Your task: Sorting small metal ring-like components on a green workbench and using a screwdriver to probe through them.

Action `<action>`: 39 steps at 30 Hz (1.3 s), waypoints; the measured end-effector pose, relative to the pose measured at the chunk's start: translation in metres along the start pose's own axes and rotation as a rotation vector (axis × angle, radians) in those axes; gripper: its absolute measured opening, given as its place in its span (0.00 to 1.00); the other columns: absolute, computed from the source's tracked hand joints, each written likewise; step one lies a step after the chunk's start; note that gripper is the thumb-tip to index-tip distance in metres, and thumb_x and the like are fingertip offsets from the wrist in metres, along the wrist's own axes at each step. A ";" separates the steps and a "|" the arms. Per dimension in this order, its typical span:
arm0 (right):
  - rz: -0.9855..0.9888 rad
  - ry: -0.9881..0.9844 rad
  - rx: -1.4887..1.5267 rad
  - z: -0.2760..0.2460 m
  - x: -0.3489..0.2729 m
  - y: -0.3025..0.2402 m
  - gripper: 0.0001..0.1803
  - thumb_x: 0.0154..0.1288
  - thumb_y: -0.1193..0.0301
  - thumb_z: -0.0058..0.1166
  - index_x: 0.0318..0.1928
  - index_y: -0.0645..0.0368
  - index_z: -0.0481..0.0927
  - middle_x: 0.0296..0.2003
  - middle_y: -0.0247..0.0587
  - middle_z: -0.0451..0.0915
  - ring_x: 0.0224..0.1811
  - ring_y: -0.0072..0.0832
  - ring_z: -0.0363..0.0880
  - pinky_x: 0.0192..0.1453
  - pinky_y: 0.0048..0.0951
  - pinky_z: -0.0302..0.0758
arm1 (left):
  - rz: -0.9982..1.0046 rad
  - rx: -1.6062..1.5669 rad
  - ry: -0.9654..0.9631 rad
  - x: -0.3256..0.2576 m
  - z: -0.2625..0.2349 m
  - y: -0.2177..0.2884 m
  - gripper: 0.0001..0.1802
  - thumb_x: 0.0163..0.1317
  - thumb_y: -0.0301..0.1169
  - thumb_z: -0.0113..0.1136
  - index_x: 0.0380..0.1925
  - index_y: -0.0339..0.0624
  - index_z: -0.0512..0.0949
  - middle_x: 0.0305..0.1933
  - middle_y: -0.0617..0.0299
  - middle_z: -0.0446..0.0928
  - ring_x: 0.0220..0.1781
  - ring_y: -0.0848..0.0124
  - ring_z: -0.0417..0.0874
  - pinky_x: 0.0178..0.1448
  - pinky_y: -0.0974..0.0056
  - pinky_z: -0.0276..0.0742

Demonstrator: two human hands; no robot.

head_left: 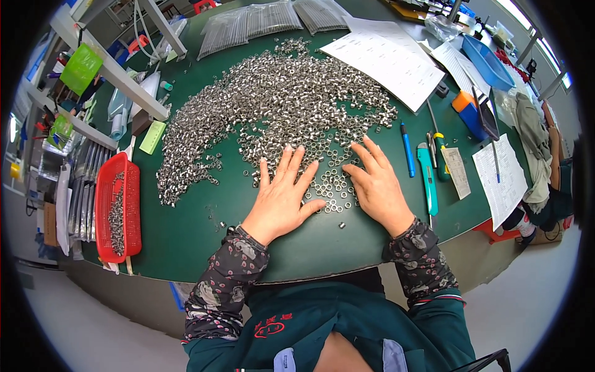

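Observation:
A large heap of small metal rings (273, 99) spreads over the green tabletop (297, 254). My left hand (282, 195) lies flat at the heap's near edge, fingers spread, its fingertips on the rings. To its right, my right hand (378, 186) rests with fingers stretched forward and a little apart, thumb side toward the rings. Between the two hands sits a loose single layer of rings (333, 186), many lying with their holes up. One ring (341, 225) lies apart, nearer to me. Neither hand grips anything; what is under the palms is hidden.
A red basket (135, 211) with metal parts stands at the left. Right of my right hand lie a blue pen (407, 149), a teal utility knife (427, 177) and a screwdriver (441, 155). Paper sheets (387, 62) and bagged rods (273, 22) lie at the back.

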State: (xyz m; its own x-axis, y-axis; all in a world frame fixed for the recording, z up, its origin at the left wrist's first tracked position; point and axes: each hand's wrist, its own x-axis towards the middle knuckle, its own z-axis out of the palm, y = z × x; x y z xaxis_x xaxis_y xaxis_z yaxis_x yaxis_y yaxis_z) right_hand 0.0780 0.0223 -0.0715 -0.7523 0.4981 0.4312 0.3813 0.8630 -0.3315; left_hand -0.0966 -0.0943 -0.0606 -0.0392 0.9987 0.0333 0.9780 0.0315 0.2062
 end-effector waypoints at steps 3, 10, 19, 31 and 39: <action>-0.005 -0.002 -0.014 0.004 0.004 -0.003 0.12 0.53 0.77 0.50 0.40 0.58 0.78 0.53 0.47 0.67 0.63 0.45 0.57 0.63 0.46 0.58 | 0.019 0.006 -0.009 0.002 0.002 0.000 0.38 0.56 0.53 0.51 0.63 0.46 0.57 0.70 0.52 0.44 0.72 0.55 0.39 0.67 0.38 0.31; -0.046 0.023 0.024 0.010 0.006 0.000 0.14 0.52 0.78 0.51 0.42 0.58 0.77 0.53 0.46 0.68 0.62 0.45 0.59 0.62 0.43 0.60 | 0.047 -0.054 0.023 0.009 0.008 0.001 0.39 0.55 0.56 0.50 0.61 0.43 0.60 0.69 0.51 0.46 0.72 0.56 0.40 0.66 0.35 0.32; -0.048 0.041 0.048 0.016 0.022 -0.003 0.16 0.53 0.77 0.50 0.45 0.59 0.76 0.53 0.49 0.67 0.63 0.46 0.57 0.64 0.44 0.58 | -0.015 -0.055 0.080 0.016 0.007 -0.002 0.39 0.55 0.56 0.50 0.62 0.45 0.58 0.70 0.51 0.44 0.72 0.55 0.38 0.65 0.34 0.30; -0.063 0.014 0.016 0.021 0.023 -0.005 0.16 0.52 0.76 0.50 0.44 0.62 0.77 0.54 0.50 0.66 0.64 0.46 0.55 0.65 0.47 0.56 | -0.012 -0.063 0.012 0.012 0.004 -0.006 0.39 0.56 0.54 0.51 0.63 0.46 0.56 0.70 0.53 0.42 0.73 0.56 0.35 0.67 0.38 0.28; -0.142 -0.051 -0.015 0.021 0.026 -0.010 0.19 0.50 0.77 0.49 0.46 0.58 0.76 0.55 0.50 0.65 0.65 0.46 0.54 0.65 0.47 0.55 | -0.069 -0.019 -0.052 0.005 -0.004 -0.014 0.39 0.57 0.53 0.51 0.63 0.45 0.55 0.70 0.53 0.42 0.73 0.56 0.35 0.67 0.38 0.28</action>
State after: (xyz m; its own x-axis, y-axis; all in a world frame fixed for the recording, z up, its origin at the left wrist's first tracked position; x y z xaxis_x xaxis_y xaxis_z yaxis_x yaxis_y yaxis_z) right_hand 0.0433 0.0252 -0.0745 -0.8253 0.3666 0.4295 0.2769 0.9256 -0.2580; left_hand -0.1109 -0.0903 -0.0591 -0.0948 0.9950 -0.0320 0.9693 0.0996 0.2246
